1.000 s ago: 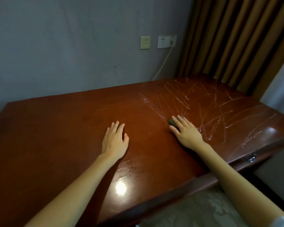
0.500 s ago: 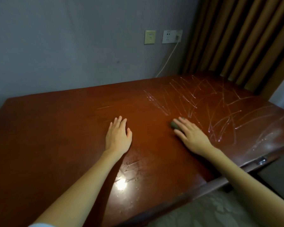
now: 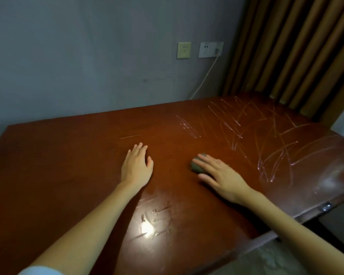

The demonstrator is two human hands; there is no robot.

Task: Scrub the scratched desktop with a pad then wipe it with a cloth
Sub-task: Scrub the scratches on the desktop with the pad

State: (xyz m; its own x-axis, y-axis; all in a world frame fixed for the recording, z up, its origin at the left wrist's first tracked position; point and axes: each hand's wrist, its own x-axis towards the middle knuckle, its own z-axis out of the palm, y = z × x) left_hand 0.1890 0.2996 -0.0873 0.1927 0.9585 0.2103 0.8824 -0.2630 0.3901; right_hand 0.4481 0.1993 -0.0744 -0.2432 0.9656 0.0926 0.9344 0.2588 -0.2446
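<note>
Pressing the green pad [image 3: 195, 167] flat onto the table [image 3: 64, 175], the right hand [image 3: 224, 177] is lying over it with fingers straight and spread (not curled round it). The scratches [image 3: 256, 135] are fanning out beyond the pad and to its right, nearer this hand. The left hand [image 3: 136, 167] is resting palm-down, fingers relaxed, holding nothing, well to the pad's left.

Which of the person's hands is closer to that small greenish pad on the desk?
Right. The right hand lies on the pad, fingers straight over it; the left hand rests flat on the desktop, apart, to the pad's left.
</note>
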